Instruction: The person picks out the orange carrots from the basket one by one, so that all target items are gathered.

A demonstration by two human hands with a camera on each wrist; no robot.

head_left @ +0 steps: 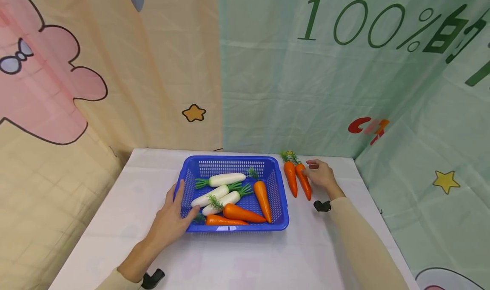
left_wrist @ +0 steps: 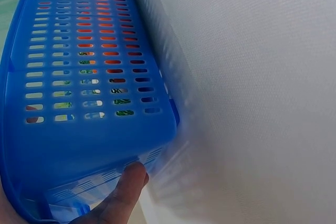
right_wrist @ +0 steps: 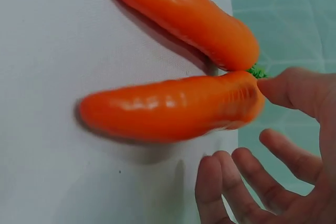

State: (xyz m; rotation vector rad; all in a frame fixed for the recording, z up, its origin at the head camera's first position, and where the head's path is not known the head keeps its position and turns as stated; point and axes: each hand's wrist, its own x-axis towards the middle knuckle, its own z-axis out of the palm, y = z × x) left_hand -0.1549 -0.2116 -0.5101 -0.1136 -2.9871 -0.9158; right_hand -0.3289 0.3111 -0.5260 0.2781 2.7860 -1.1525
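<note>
A blue plastic basket [head_left: 283, 205] with slotted walls sits on the table. My left hand [head_left: 170, 217] holds its near left corner, thumb over the rim and fingers along the outside. Inside lie three white radishes [head_left: 226, 179] with green tops and three orange carrots [head_left: 262, 201]. Right of the basket, two more carrots lie side by side, a left one [head_left: 290, 178] and a right one [head_left: 303, 181]. My right hand [head_left: 322, 176] is at the right carrot, fingers spread. In the right wrist view its thumb tip meets that carrot's leafy end [right_wrist: 244, 100], while the other fingers stand apart from it.
A white-covered table [head_left: 245, 256] bears everything. Printed cloth curtains [head_left: 268, 90] hang behind its back edge and along both sides. A small black wrist mount [head_left: 322, 206] is at the right sleeve, another [head_left: 154, 278] at the left sleeve.
</note>
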